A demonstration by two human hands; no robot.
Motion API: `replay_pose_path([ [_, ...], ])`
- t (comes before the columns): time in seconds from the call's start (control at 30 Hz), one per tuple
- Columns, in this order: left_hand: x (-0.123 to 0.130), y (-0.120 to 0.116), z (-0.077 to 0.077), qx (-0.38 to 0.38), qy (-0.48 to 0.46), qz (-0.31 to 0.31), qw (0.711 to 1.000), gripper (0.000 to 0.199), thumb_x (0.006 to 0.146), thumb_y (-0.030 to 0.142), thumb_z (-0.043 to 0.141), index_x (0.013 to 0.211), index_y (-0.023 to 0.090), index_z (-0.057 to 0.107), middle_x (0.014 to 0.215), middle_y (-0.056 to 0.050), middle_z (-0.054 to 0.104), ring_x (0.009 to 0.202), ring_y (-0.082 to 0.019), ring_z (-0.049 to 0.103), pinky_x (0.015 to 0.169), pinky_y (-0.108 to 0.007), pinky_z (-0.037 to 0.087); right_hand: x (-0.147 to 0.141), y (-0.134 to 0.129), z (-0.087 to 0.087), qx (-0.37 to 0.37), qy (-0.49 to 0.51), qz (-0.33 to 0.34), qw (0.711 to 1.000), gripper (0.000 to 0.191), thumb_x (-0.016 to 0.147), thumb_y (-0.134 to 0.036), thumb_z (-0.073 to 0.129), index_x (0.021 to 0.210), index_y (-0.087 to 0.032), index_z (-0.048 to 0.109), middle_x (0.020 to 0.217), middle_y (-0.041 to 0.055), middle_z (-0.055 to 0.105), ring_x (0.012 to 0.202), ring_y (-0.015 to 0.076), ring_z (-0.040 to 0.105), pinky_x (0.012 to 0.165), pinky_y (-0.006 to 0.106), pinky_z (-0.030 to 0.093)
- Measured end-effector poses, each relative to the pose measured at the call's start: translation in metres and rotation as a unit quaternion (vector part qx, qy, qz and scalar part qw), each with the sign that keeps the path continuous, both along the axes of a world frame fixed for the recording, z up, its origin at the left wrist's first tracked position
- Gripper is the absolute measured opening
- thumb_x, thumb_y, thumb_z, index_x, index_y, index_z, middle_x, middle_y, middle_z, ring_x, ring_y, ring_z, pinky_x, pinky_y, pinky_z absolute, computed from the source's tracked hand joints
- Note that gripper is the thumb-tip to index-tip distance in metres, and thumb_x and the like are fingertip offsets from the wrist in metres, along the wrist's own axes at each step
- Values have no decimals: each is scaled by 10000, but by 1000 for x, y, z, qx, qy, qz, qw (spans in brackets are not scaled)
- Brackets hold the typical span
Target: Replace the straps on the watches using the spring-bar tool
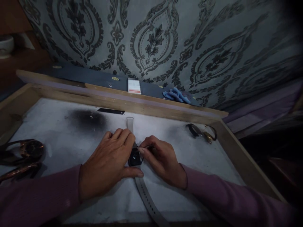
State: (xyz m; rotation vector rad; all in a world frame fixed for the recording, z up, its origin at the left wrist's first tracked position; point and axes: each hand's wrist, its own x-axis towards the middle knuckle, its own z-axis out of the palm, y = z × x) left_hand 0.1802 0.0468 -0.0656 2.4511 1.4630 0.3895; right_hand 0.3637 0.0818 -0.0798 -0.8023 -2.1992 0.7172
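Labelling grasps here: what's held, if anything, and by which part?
Watch: left hand fingers at the case's upper end, thumb over the strap just below. Right hand pinches something thin at the case; which part can't be told.

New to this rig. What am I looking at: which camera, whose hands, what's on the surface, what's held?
No robot here: one picture, from a camera worn on a person's head, looking forward and down at their own bare hands. Inside a wood-rimmed tray, the left hand steadies a grey-strapped watch. The right hand pinches a thin object at its case, too small and dim to identify. A dark blade lies near the far rim. A dark-faced watch sits at left, a small gold watch at right. Beyond the rim is a crumpled blue cloth.
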Motion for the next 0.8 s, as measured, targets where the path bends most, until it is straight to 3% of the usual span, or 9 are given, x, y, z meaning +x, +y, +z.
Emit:
replay_pose_path([
  [0.17,0,0,-2,3,-6,1,1000,524,714,579,742,935,182,480,961,-36,551,904,-250,514,735,-368,379,-2,0,-2,-29,26,20,999,124,921,-249,583,815,-191,556,614,-36,602,496,76,524,472,182,404],
  [0.37,0,-1,-4,18,-2,3,1000,549,726,615,708,982,182,487,1010,-52,566,943,-263,515,749,-375,384,2,10,10,82,-49,-29,995,155,939,-236,547,791,-196,525,605,-24,571,514,97,516,511,210,398],
  [0.5,-1,-1,-3,18,2,1,1000,535,726,607,716,964,192,476,990,-42,565,918,-254,516,740,-369,379,4,11,8,86,-115,30,989,181,957,-233,498,780,-196,503,602,-24,560,502,97,496,498,211,364],
  [0.63,-1,-1,-2,17,2,2,1000,522,735,603,713,947,197,464,971,-33,558,910,-246,511,733,-360,368,3,8,1,34,-76,21,996,191,964,-252,496,781,-197,498,614,-27,551,524,100,501,514,210,369],
  [0.8,0,0,-4,19,1,4,1000,521,740,611,704,948,197,467,962,-32,555,908,-246,507,733,-359,365,1,7,-1,-136,37,-15,990,214,993,-303,434,815,-199,491,624,-33,545,544,103,500,547,215,410],
])
